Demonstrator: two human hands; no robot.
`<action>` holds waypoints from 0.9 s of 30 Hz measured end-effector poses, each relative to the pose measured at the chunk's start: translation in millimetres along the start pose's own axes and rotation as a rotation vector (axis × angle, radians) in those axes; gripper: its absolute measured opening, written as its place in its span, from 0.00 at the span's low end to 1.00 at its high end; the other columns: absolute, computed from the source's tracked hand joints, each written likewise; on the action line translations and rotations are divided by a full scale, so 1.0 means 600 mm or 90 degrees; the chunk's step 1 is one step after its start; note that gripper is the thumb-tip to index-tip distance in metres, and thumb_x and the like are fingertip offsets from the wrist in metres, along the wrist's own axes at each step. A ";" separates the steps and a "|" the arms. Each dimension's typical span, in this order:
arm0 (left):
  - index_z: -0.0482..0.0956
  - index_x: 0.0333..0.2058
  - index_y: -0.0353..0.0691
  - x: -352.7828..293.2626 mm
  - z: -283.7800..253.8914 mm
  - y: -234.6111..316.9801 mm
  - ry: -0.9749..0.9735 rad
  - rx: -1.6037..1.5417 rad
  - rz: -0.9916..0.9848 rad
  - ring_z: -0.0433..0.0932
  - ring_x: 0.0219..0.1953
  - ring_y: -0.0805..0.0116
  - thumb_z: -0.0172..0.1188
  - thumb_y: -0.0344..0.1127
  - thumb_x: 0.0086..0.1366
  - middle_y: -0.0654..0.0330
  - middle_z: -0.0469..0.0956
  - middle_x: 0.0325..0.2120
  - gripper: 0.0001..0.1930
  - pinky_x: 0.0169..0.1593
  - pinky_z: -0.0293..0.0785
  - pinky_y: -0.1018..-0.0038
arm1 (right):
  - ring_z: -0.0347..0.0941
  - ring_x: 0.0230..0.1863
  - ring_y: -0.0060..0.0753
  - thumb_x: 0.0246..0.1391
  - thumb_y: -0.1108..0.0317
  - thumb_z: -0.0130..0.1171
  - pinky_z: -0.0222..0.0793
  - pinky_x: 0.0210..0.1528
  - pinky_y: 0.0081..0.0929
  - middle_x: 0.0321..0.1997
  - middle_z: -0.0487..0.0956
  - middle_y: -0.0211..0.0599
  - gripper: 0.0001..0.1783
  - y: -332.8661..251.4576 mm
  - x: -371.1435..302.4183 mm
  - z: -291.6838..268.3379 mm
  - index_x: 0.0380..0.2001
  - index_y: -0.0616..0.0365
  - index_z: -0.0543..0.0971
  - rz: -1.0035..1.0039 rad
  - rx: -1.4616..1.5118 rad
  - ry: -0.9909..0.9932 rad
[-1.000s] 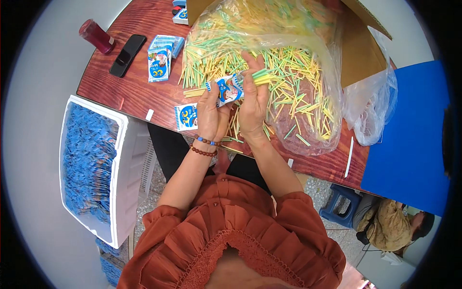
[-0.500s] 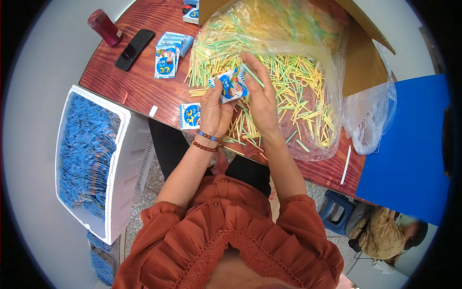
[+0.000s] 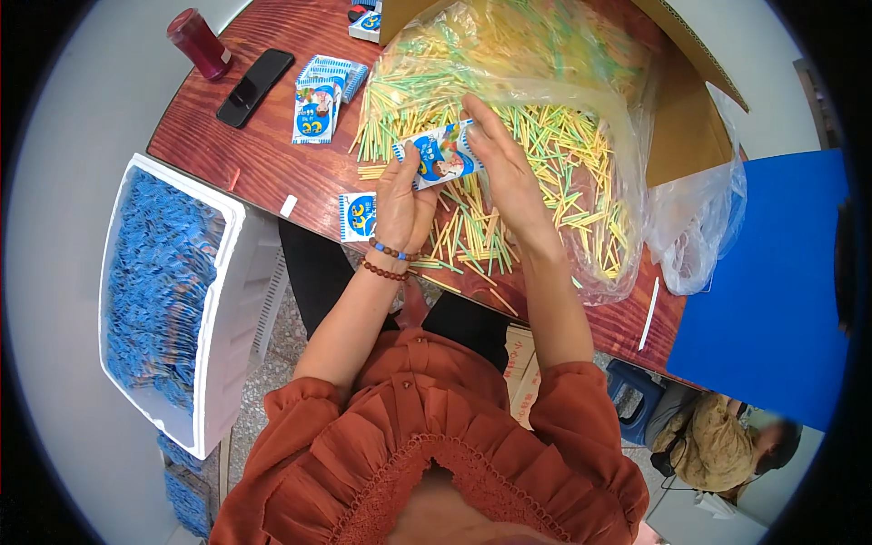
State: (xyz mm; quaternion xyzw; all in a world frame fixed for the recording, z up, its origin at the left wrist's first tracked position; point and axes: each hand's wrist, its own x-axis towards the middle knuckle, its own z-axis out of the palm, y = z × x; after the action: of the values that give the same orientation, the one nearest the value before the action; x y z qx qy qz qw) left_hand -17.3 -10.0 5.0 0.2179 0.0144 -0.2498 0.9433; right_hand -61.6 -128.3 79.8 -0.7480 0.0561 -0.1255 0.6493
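A small blue-and-white printed packet (image 3: 443,156) is tilted above the table's front, pinched at its left end by my left hand (image 3: 406,202), thumb on top. My right hand (image 3: 520,182) closes against the packet's right end, its fingers pointing up and away. Any stick in those fingers is hidden. Just beyond and beneath my hands lies a loose heap of thin yellow and green sticks (image 3: 554,150), spilling from a clear plastic bag (image 3: 595,289). Another such packet (image 3: 358,216) lies flat on the table, left of my left wrist.
A stack of packets (image 3: 315,113), a black phone (image 3: 255,88) and a red-filled jar (image 3: 198,45) occupy the far left of the table. A white foam box (image 3: 234,227) full of blue packets stands left. A cardboard box (image 3: 686,118) and blue board (image 3: 763,300) are right; a person (image 3: 722,445) sits beyond.
The green stick seen in my right hand is no longer visible. My right hand has shifted slightly right and down, onto the packet's end; the packet now lies more level.
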 end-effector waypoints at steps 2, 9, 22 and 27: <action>0.71 0.49 0.36 0.004 -0.003 0.001 -0.008 -0.004 0.009 0.76 0.48 0.66 0.51 0.40 0.71 0.58 0.77 0.46 0.15 0.54 0.73 0.65 | 0.51 0.70 0.36 0.66 0.58 0.42 0.43 0.70 0.27 0.68 0.60 0.48 0.30 0.007 0.020 -0.005 0.65 0.66 0.58 0.007 -0.032 -0.031; 0.70 0.51 0.38 0.027 -0.041 0.021 -0.016 -0.159 -0.010 0.76 0.48 0.64 0.50 0.40 0.71 0.57 0.77 0.45 0.16 0.56 0.71 0.61 | 0.66 0.59 0.34 0.60 0.59 0.56 0.62 0.59 0.27 0.59 0.68 0.48 0.32 -0.002 0.030 0.023 0.62 0.64 0.61 -0.014 -0.050 -0.016; 0.66 0.54 0.35 0.025 -0.091 0.160 0.036 -0.033 0.228 0.74 0.51 0.64 0.51 0.37 0.70 0.56 0.74 0.49 0.18 0.58 0.67 0.64 | 0.70 0.25 0.16 0.52 0.69 0.62 0.64 0.28 0.17 0.26 0.78 0.28 0.12 0.071 0.174 0.153 0.38 0.65 0.80 -0.036 -0.068 -0.071; 0.66 0.53 0.34 0.022 -0.125 0.197 0.228 0.171 0.356 0.74 0.45 0.70 0.55 0.35 0.68 0.59 0.74 0.44 0.18 0.48 0.69 0.74 | 0.75 0.27 0.25 0.50 0.68 0.62 0.69 0.32 0.24 0.24 0.79 0.36 0.16 0.110 0.254 0.213 0.40 0.68 0.79 -0.082 -0.240 -0.067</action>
State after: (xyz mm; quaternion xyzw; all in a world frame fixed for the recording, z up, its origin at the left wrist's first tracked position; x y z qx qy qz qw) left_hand 57.0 107.4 -16.8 0.3761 0.0862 0.0606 0.9206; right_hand 123.5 -53.7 16.4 -0.8641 -0.0035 -0.1147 0.4901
